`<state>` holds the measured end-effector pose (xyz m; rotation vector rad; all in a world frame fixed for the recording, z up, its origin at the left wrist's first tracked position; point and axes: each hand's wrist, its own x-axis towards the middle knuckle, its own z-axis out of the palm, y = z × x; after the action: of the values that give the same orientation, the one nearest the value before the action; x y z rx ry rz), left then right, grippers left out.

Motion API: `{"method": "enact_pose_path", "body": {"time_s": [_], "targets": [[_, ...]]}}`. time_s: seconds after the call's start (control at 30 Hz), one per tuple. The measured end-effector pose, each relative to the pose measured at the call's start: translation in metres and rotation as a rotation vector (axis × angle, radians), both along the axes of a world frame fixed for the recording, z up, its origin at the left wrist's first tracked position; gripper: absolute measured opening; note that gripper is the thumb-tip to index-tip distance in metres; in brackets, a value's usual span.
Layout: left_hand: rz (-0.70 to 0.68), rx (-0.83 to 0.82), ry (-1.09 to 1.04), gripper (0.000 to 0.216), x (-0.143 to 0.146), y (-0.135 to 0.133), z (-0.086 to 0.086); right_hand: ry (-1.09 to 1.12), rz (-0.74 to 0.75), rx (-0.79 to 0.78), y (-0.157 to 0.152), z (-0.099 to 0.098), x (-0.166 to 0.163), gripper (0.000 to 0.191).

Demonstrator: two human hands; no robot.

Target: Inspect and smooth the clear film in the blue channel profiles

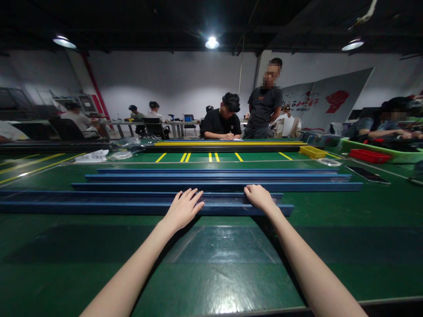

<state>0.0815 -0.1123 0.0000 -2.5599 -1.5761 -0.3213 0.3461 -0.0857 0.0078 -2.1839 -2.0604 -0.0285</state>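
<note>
I see nothing clearly finished, left hand (pixel 184 208) spread, right hand (pixel 260 197) curled, grip unclear, on the nearest blue rail (pixel 99 209), farther rails (pixel 148 187) seemingly untouched at twelve o'clock.

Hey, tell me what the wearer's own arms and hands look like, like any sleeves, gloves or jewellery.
The left hand and right hand are ungloved. The left forearm and right forearm are bare, with no sleeve, watch or bracelet visible. No rings or markings can be made out.
</note>
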Motion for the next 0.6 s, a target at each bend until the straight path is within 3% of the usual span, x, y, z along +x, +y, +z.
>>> {"method": "enact_pose_path", "body": {"time_s": [0.33,0.6], "targets": [[-0.024,0.012,-0.03,0.047,-0.005,0.003,-0.004,0.03,0.064,-0.02,0.0,0.003,0.006,0.045],[-0.004,-0.045,-0.028,0.047,-0.004,0.001,0.002,0.111,0.23,0.115,0.002,0.004,0.031,0.033]]}}
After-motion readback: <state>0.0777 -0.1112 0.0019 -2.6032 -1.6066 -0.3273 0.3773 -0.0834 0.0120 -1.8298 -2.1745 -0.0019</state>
